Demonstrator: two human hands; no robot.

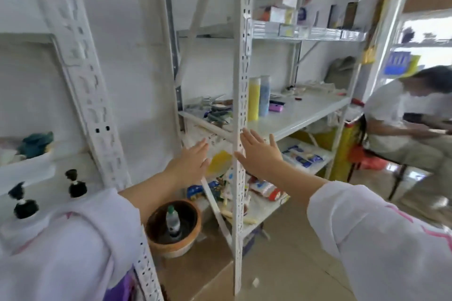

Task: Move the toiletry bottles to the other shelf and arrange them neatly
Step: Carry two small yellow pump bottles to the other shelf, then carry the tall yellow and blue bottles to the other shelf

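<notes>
Two pump bottles with black pump heads (24, 205) (75, 184) stand on the left shelf unit, low at the left edge of view. A tall yellow bottle (254, 99) and a blue bottle (264, 95) stand side by side on the middle shelf (305, 112) of the white rack ahead. My left hand (189, 162) and my right hand (260, 153) are both stretched forward, flat and open, either side of the rack's front post (241, 105), holding nothing.
A terracotta pot (175, 227) with a small bottle in it sits on the floor between the racks. Packets fill the lower shelves (266, 188); boxes line the upper shelf (305, 14). A seated person (401, 117) is at the right on a red stool.
</notes>
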